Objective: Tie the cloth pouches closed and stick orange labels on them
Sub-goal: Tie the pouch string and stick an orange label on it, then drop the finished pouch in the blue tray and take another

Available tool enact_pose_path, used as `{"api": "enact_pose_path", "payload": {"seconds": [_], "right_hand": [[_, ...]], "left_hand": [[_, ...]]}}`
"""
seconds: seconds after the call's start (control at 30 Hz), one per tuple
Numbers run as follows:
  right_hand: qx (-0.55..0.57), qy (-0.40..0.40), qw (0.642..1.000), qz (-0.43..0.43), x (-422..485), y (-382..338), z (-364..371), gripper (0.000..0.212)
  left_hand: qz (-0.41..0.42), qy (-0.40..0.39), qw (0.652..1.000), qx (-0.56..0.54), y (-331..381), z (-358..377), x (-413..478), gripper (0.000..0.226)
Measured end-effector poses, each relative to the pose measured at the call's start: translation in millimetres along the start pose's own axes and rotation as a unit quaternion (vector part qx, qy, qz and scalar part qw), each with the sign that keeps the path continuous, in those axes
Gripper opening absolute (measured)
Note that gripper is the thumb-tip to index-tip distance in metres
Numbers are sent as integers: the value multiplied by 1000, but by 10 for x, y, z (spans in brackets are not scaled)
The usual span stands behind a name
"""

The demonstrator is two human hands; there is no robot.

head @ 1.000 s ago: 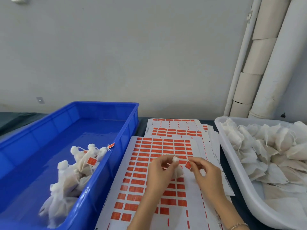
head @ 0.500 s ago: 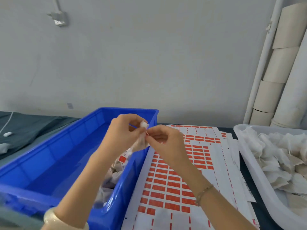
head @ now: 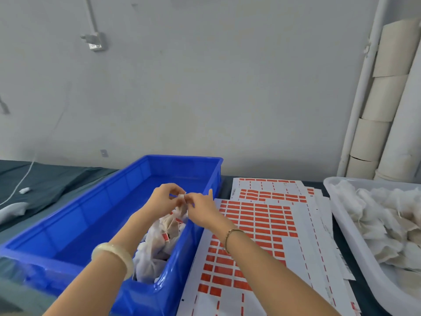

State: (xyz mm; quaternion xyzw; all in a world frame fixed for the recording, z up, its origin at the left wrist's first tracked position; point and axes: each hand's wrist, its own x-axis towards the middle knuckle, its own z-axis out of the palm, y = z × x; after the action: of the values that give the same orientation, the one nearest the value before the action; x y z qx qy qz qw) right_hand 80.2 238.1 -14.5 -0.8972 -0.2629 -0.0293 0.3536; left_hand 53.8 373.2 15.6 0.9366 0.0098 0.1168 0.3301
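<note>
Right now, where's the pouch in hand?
Head view, centre: pouch pinched between left hand and right hand, above the blue bin right wall, left of the label sheets.

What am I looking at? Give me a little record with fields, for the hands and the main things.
left hand: pinches the held pouch at its top
right hand: pinches the same top
held pouch: over the blue bin's right side
finished pouches: piled in bin's near corner, some labelled
label sheets: flat, right of the bin
white tub: far right, heaped with loose pouches
</note>
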Motion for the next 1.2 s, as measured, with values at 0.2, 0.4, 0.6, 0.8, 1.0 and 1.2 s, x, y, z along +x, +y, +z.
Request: {"api": "enact_pose_path", "payload": {"seconds": [0.2,0.4,0.6,0.8,1.0,1.2], "right_hand": [[-125,-17,992,-29,-43,9,74,28],[107,65,992,-1,-175,57,-93,20],[172,199,963,52,-588,445,-713,20],[90,231,960,132,-1305,1126,-1557,17],[2,284,927,244,-1809,1879,-2224,13],[-65,296,902,307,-1806,2461,-2361,33]], "left_hand": [[-43,-94,989,102,29,18,114,20],[27,-14,996,88,496,103,141,21],[104,40,992,-57,1126,675,-16,22],[170,-10,971,-165,1806,1573,-155,16],[172,-81,963,-192,2324,2440,-165,19],[169,-94,971,-144,2568,2878,133,35]]}}
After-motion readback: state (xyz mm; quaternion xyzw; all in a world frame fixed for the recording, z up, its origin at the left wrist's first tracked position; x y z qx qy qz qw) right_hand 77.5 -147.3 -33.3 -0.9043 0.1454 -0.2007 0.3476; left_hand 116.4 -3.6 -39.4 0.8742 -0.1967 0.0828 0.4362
